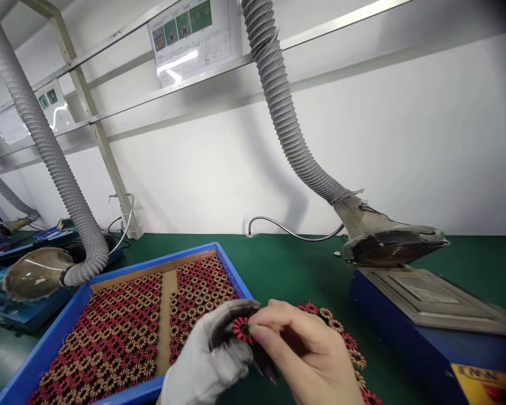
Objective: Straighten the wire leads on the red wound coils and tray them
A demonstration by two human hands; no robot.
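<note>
My left hand wears a white glove with blackened fingertips. Between its thumb and fingers it grips a red wire-wound ring coil with a dark centre. My bare right hand is closed in a pinch at the coil's right edge, thumb and forefinger touching it. Whether a thin wire end lies in that pinch cannot be made out. Something dark, partly hidden, shows below the fingers. Behind and to the right of my right hand, loose red and tan ring coils lie in a curved row on the green tabletop.
Left of my hands, a blue tray holds many red and tan coils in rows. A blue machine with a metal lid stands at right, under an extraction hood on a grey hose. Another hood hangs at left.
</note>
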